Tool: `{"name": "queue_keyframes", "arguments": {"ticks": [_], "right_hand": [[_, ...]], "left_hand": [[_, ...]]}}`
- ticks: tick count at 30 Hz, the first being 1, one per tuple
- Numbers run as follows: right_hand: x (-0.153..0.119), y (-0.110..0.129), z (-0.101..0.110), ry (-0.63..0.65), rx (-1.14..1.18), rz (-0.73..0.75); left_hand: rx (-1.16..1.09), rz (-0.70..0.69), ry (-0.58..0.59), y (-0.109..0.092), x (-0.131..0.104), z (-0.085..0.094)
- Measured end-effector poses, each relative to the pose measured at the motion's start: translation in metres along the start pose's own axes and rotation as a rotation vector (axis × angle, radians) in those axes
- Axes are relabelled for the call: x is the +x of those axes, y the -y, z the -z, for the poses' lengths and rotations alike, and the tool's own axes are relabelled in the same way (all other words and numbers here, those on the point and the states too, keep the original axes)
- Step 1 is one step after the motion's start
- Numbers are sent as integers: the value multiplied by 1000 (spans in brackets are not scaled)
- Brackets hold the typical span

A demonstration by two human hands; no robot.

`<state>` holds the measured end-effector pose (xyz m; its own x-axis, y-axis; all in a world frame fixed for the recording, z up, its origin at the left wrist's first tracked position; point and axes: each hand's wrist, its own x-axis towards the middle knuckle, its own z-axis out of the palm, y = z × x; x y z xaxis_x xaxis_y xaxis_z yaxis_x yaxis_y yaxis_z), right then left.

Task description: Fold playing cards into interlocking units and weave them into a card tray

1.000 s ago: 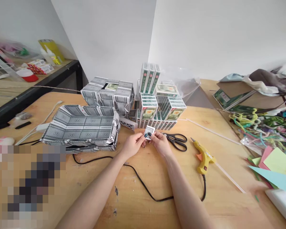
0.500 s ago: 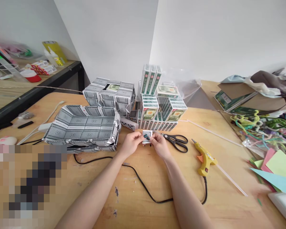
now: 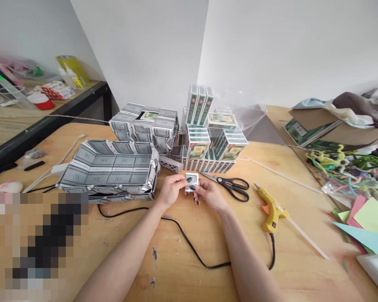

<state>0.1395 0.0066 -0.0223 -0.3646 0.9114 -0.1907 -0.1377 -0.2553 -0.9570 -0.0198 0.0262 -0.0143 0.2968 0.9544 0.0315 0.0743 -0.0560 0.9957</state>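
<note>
A small folded playing card (image 3: 193,178) with a patterned back is pinched between my two hands above the table. My left hand (image 3: 171,189) grips its left side with the thumb on the face. On its lower right side, my right hand (image 3: 210,194) closes thumb and fingers on it. Black-handled scissors (image 3: 234,187) lie just right of my right hand. Left of my hands stands an open box made of playing cards (image 3: 113,165). Behind it is a closed card-covered box (image 3: 145,121), and a loose playing card (image 3: 170,164) leans near it.
Stacked packs of cards (image 3: 201,138) stand at the back. A yellow glue gun (image 3: 272,209) lies at right, its black cable (image 3: 189,243) crossing the table. Coloured paper (image 3: 370,218), pipe cleaners (image 3: 343,167) and a cardboard box (image 3: 327,126) fill the right side. A shelf (image 3: 91,90) stands left.
My hands have shifted the folded card slightly left and up. My right hand has slid lower on it, and more of the scissors' blades now shows.
</note>
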Motion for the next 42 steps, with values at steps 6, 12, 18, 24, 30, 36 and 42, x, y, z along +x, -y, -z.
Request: {"name": "queue_keyframes", "arguments": {"ticks": [6,12,18,24,30,36,42], "right_hand": [[3,-5,-2,-127,-79,33],[2,-3,-2,-97,-41,20],[1,-1,0,-58,15,-21],[2,-1,-2,-79,-14,-82],[2,-1,-5,-134,-38,-12],[0,2,-6,-99,-83,3],[-1,4,-5,-27,-140,26]], "left_hand": [[221,-93,-18,-1,-5,0],[394,-175,-72,-1,-4,-4],[324,-109,-1,-4,-6,-5],[391,-95,-38,-2,-5,-5],[426,-84,-105,3,-3,-6],[335,-79,-113,5,-4,-7],[357,-83,-134,3,-4,-8]]}}
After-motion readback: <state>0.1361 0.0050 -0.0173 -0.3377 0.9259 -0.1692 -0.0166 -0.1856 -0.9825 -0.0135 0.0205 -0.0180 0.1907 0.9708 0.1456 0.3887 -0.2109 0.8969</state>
